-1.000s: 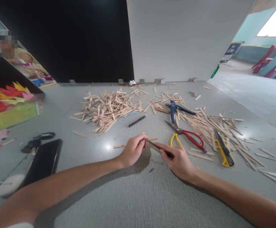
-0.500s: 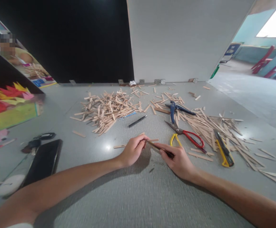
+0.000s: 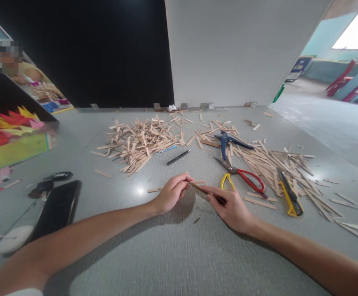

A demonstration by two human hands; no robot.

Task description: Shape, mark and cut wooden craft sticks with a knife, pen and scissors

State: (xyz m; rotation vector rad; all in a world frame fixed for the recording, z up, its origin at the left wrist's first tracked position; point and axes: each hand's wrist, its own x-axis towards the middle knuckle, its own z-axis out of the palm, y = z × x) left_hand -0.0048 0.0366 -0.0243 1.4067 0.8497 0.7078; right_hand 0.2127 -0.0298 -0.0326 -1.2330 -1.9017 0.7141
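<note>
Near the middle of the table my left hand [image 3: 173, 192] pinches a short flat wooden stick [image 3: 201, 181] between thumb and fingers. My right hand [image 3: 233, 207] is wrapped round a slim dark tool [image 3: 206, 191], whose narrow end meets the stick at my left fingertips. The exact kind of tool is hard to make out. Another wooden stick [image 3: 153, 190] lies partly behind my left hand. Just beyond my right hand rest scissors [image 3: 236, 170] with one red and one yellow handle. A black pen [image 3: 179, 157] lies farther out.
A heap of wooden sticks [image 3: 142, 142] lies at centre left, with more sticks [image 3: 268, 162] scattered right. Blue-handled pliers [image 3: 224, 144] and a yellow cutter knife [image 3: 291, 195] lie among them. A phone [image 3: 57, 207] is at left. An upright board [image 3: 243, 53] stands behind.
</note>
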